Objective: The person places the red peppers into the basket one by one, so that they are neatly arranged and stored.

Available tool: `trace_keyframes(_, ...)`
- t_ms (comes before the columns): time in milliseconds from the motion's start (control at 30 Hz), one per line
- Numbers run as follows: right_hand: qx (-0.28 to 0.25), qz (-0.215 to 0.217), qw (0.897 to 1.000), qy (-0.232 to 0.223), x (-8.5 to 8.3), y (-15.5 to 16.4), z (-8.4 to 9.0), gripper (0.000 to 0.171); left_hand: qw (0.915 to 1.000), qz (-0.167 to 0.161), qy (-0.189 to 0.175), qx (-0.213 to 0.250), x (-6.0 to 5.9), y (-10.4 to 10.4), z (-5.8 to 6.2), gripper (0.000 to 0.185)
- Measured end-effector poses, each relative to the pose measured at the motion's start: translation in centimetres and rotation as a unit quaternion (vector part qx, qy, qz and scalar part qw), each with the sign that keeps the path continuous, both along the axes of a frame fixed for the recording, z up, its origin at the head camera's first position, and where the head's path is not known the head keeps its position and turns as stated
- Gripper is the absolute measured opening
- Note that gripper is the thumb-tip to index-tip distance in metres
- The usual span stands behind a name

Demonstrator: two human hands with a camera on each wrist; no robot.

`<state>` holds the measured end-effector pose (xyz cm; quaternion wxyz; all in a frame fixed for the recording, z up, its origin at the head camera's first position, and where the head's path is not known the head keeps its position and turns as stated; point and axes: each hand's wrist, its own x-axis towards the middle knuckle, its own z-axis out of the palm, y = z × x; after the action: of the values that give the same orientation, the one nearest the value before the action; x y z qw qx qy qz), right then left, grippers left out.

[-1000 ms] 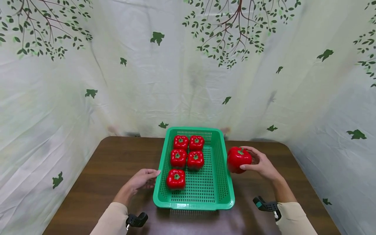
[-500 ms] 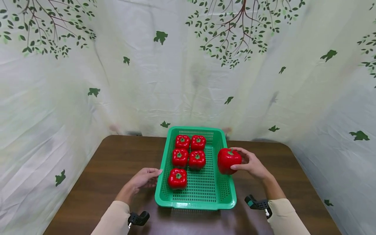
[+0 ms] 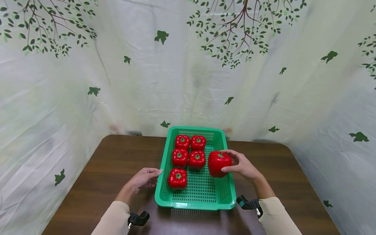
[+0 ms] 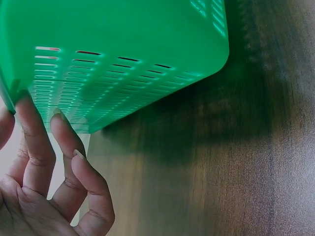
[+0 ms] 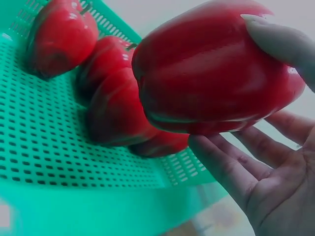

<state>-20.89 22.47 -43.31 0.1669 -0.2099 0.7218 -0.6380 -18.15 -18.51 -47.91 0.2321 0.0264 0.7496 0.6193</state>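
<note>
A red bell pepper with a green stem is gripped between the thumb and fingers of my right hand. It hangs over the right side of a green plastic basket, and in the right wrist view the held pepper is above the basket floor. Several other red peppers stand inside, in the left and middle of the basket. My left hand pinches the basket's left rim between thumb and index finger; the left wrist view shows the other fingers loosely bent beside the slotted wall.
The basket stands on a dark brown wooden table. Behind and beside the table hangs a pale curtain printed with leaves and branches. A black wrist mount sits on the right forearm, another mount on the left.
My right hand has carried the pepper leftward, from beside the basket's right rim to over its inside. The left hand has stayed at the left rim.
</note>
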Motion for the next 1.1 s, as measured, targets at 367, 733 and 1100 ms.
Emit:
trace_keyframes(367, 0.053, -0.001, 0.998, 0.016, 0.0, -2.6, -0.8, 0.069, 1.0000, -0.005, 0.001, -0.002, -0.2, 0.1, 0.3, 0.043)
trace_keyframes(733, 0.099, -0.028, 0.994, 0.032, 0.3, -4.8, -1.4, 0.068, 1.0000, 0.002, -0.005, -0.003, -0.1, -0.1, 0.1, 0.043)
trace_keyframes(1100, 0.148, -0.074, 0.986, 0.023, 1.2, -7.3, -2.3, 0.069, 0.9999, -0.005, -0.003, 0.010, -0.2, -0.1, 0.0, 0.042)
